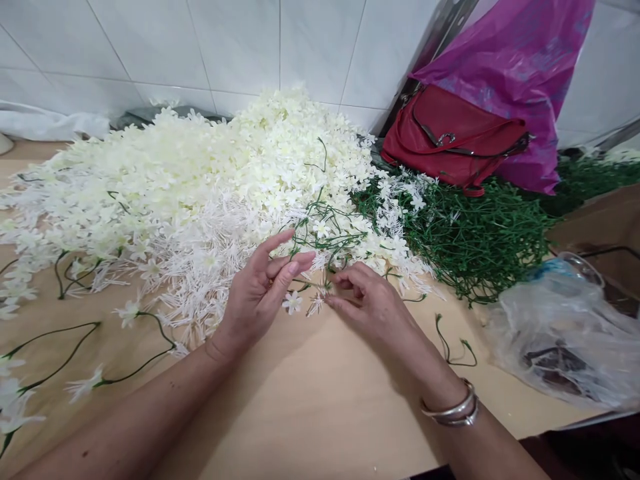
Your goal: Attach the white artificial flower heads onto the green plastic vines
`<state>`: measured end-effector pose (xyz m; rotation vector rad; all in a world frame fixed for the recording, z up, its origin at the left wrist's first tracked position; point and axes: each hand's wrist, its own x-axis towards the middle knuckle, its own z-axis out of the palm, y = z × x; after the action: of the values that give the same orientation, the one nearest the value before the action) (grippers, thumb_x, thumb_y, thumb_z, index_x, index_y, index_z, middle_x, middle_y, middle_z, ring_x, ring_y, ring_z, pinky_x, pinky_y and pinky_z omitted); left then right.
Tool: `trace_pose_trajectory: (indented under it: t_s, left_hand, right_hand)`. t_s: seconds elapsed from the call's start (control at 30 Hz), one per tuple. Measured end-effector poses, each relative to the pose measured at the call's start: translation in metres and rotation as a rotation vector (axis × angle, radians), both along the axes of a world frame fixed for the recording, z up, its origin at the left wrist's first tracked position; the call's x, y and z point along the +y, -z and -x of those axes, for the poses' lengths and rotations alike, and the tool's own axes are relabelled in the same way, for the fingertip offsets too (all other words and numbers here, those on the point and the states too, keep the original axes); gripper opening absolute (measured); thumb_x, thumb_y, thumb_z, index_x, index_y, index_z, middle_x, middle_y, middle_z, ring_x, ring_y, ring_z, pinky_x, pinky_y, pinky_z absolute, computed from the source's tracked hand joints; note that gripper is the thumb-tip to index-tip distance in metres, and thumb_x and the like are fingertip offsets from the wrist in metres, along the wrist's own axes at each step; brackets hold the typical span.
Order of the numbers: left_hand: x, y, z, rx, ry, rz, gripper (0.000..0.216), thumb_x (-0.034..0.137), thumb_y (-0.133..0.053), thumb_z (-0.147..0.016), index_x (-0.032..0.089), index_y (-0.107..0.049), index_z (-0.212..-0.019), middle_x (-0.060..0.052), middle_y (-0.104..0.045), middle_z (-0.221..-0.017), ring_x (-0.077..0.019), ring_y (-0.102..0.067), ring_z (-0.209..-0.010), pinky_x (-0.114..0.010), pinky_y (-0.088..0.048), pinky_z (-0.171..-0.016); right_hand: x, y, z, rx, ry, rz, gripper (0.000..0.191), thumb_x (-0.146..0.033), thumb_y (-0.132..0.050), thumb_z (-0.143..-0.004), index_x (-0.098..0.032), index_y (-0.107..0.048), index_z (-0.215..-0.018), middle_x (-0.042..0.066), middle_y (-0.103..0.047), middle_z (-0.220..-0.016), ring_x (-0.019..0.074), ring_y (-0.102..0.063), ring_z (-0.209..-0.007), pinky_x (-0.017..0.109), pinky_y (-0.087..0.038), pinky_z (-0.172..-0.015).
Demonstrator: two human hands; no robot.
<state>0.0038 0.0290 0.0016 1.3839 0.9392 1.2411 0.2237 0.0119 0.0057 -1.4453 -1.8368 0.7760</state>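
My left hand (260,287) is closed in a pinch around a thin green plastic stem (294,250), its thumb pressed against the fingers. Opposite it, my right hand (367,300) pinches at a white stamen piece (316,305) by the stem's lower end; how firmly it grips is partly hidden by the fingers. A small white artificial flower (293,302) shows just below the left fingertips. Behind both hands lie loose green stems (325,223) on top of a big heap of cream-white fabric flowers (200,157). White stamen pieces (203,247) are piled in front of that heap.
Green stems (480,233) form a tangled pile at right, below a red handbag (460,133) and a purple plastic bag (530,80). A clear plastic bag (565,333) lies at the right edge. Stems with flowers (150,333) lie on the table (300,413) at left.
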Motion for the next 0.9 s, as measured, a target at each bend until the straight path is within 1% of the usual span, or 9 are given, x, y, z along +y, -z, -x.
trace_pose_trajectory:
  t_s: [0.07, 0.13, 0.23, 0.33, 0.43, 0.53, 0.63, 0.77, 0.9]
  left_hand:
    - [-0.001, -0.002, -0.001, -0.028, -0.048, -0.019, 0.026, 0.036, -0.066, -0.102, 0.022, -0.062, -0.124, -0.007, -0.082, -0.112, -0.0220, -0.077, -0.112, -0.039, -0.055, -0.110]
    - [-0.001, -0.004, -0.002, -0.073, -0.113, -0.055, 0.016, 0.035, -0.066, -0.102, 0.021, -0.065, -0.110, -0.005, -0.080, -0.104, -0.0186, -0.078, -0.099, -0.035, -0.059, -0.099]
    - [0.000, -0.009, 0.000, -0.158, -0.156, -0.061, 0.012, 0.034, -0.060, -0.105, 0.023, -0.065, -0.108, 0.001, -0.068, -0.086, -0.0095, -0.062, -0.066, -0.023, -0.054, -0.067]
    - [0.006, -0.019, 0.011, -0.103, -0.039, -0.014, 0.013, 0.035, -0.057, -0.105, 0.026, -0.066, -0.109, 0.005, -0.052, -0.070, -0.0093, -0.044, -0.055, -0.021, -0.038, -0.051]
    - [0.015, -0.030, 0.026, 0.287, 0.258, 0.039, 0.018, 0.039, -0.065, -0.099, 0.025, -0.072, -0.107, 0.005, -0.048, -0.063, -0.0113, -0.044, -0.054, -0.023, -0.033, -0.051]
    - [0.024, -0.031, 0.038, 0.640, 0.397, -0.074, 0.016, 0.036, -0.073, -0.090, 0.025, -0.077, -0.102, 0.002, -0.059, -0.068, -0.0139, -0.054, -0.060, -0.024, -0.038, -0.056]
    - [0.030, -0.022, 0.043, 0.826, 0.398, -0.248, 0.008, 0.032, -0.074, -0.086, 0.025, -0.077, -0.088, -0.001, -0.069, -0.078, -0.0180, -0.062, -0.073, -0.025, -0.043, -0.065]
    - [0.032, -0.016, 0.044, 0.875, 0.400, -0.349, 0.018, 0.033, -0.066, -0.094, 0.024, -0.074, -0.080, -0.001, -0.067, -0.080, -0.0167, -0.060, -0.071, -0.025, -0.040, -0.065]
    - [0.023, -0.028, 0.033, 0.786, 0.298, -0.249, 0.016, 0.035, -0.068, -0.093, 0.024, -0.073, -0.083, 0.000, -0.067, -0.076, -0.0151, -0.056, -0.064, -0.025, -0.038, -0.061]
  right_hand:
    - [0.000, 0.000, 0.001, -0.142, -0.023, -0.040, 0.007, -0.017, -0.072, -0.090, -0.023, -0.071, -0.088, 0.004, -0.065, -0.090, 0.0192, -0.060, -0.080, 0.032, -0.044, -0.070]
    - [0.000, -0.001, 0.000, -0.183, -0.037, -0.067, 0.017, -0.011, -0.063, -0.093, -0.022, -0.069, -0.082, 0.003, -0.064, -0.087, 0.0188, -0.060, -0.080, 0.032, -0.043, -0.071]
    - [0.001, -0.002, 0.000, -0.198, -0.024, -0.108, 0.020, -0.010, -0.060, -0.095, -0.022, -0.066, -0.080, 0.003, -0.064, -0.085, 0.0186, -0.058, -0.078, 0.032, -0.042, -0.070]
    - [0.001, -0.002, -0.002, -0.196, -0.043, -0.104, 0.010, -0.018, -0.065, -0.096, -0.022, -0.067, -0.087, 0.004, -0.064, -0.087, 0.0192, -0.057, -0.078, 0.032, -0.042, -0.069]
    - [0.000, -0.001, -0.003, -0.216, -0.088, -0.083, 0.005, -0.017, -0.069, -0.092, -0.022, -0.067, -0.094, 0.005, -0.064, -0.093, 0.0197, -0.059, -0.080, 0.032, -0.043, -0.070]
    - [0.000, -0.001, -0.005, -0.228, -0.087, -0.072, 0.016, -0.008, -0.061, -0.093, -0.022, -0.065, -0.086, 0.004, -0.064, -0.090, 0.0191, -0.059, -0.080, 0.032, -0.042, -0.071]
    - [0.002, -0.001, -0.007, -0.177, -0.024, -0.115, 0.017, -0.010, -0.059, -0.095, -0.022, -0.065, -0.084, 0.004, -0.065, -0.086, 0.0193, -0.060, -0.079, 0.033, -0.043, -0.072]
    - [0.003, 0.002, -0.008, -0.010, 0.040, -0.170, 0.012, -0.017, -0.064, -0.095, -0.022, -0.069, -0.085, 0.004, -0.068, -0.087, 0.0196, -0.062, -0.080, 0.033, -0.046, -0.072]
    - [-0.001, -0.001, -0.002, 0.240, 0.135, -0.134, 0.005, -0.019, -0.071, -0.093, -0.023, -0.071, -0.090, 0.002, -0.073, -0.087, 0.0186, -0.067, -0.081, 0.034, -0.052, -0.076]
